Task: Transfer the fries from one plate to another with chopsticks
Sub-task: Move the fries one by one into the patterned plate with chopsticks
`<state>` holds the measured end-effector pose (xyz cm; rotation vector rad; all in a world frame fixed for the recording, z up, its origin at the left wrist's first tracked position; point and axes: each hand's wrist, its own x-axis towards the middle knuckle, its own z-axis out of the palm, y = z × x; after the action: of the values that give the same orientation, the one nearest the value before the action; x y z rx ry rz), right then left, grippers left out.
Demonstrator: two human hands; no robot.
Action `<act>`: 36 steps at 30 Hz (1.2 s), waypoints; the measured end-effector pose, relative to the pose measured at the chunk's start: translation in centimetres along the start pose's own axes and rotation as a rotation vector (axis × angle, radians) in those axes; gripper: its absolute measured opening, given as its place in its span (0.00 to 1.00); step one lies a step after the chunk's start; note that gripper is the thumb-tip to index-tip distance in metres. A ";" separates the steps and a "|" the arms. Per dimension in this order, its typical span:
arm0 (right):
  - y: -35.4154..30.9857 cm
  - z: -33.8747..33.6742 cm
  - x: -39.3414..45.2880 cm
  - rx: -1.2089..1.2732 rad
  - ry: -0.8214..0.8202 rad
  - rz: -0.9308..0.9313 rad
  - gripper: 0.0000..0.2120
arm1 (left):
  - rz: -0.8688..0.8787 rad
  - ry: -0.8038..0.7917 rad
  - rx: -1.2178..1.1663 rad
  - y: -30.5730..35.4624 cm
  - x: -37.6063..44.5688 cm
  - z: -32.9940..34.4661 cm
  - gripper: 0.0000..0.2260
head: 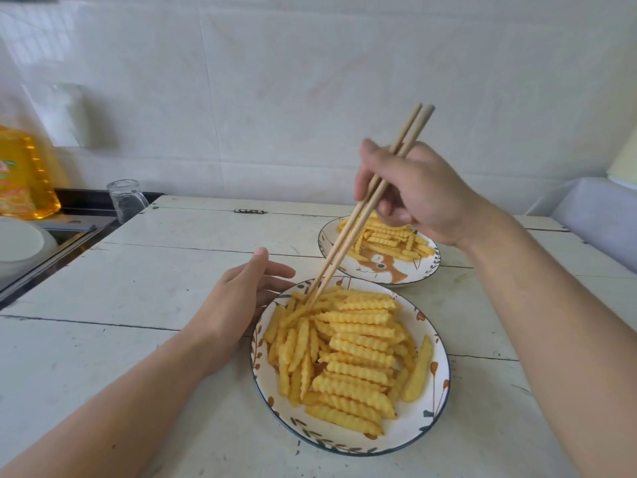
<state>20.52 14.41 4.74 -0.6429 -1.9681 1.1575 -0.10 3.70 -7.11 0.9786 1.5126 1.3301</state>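
Right hand [418,191]: grips chopsticks [365,208]; tips should pinch one fry [296,313] mid-length.
Left hand [241,301]: open, steadying near plate [427,419].

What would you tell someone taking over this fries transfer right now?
Right hand grips the chopsticks, tips down among the fries at the near plate's far-left edge; whether they have pinched a fry is unclear.
Left hand lies open against that plate's left rim.
Far plate holds a smaller pile.
Left: most fries remain heaped on the near plate.
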 end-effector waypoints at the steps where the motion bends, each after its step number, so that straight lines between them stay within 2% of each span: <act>1: -0.2 -0.2 -0.1 0.007 0.004 0.007 0.24 | 0.002 -0.001 0.001 0.0 0.0 0.0 0.26; 4: -0.6 -1.9 -0.2 0.068 0.165 -0.007 0.22 | 0.006 -0.003 0.002 0.0 0.0 0.0 0.25; 7: 0.2 -4.0 0.1 -0.147 0.403 -0.021 0.22 | 0.014 0.006 0.008 -0.1 0.1 0.1 0.25; 9: 1.1 -4.9 0.2 -0.294 0.462 0.018 0.22 | 0.019 0.011 0.014 -0.1 0.2 0.1 0.26; 13: 2.6 -4.8 0.5 -0.380 0.427 0.098 0.24 | 0.024 0.011 0.024 -0.2 0.2 0.0 0.26; 19: 4.3 -3.2 0.8 -0.451 0.398 0.089 0.22 | 0.023 0.014 0.021 -0.3 0.3 0.0 0.26; 25: 3.8 -3.2 0.9 -0.453 0.452 0.080 0.26 | 0.025 0.006 0.016 -0.2 0.2 0.0 0.25; 27: 2.6 -3.7 0.9 -0.365 0.470 0.086 0.26 | 0.027 0.004 0.014 -0.3 0.2 0.0 0.25; 29: 1.1 -3.8 0.7 -0.150 0.469 0.052 0.26 | 0.027 0.005 0.015 -0.3 0.3 0.0 0.25; 32: -0.6 -2.7 0.0 0.090 0.340 -0.008 0.25 | 0.022 0.004 0.004 -0.4 0.3 0.0 0.25; 36: -0.6 -0.7 -0.1 0.044 0.119 -0.015 0.26 | 0.017 0.013 -0.009 -0.3 0.3 -0.1 0.26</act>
<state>21.14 14.45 5.44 -0.6582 -1.8397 1.1248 -0.27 3.92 -7.46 0.9810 1.5101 1.3565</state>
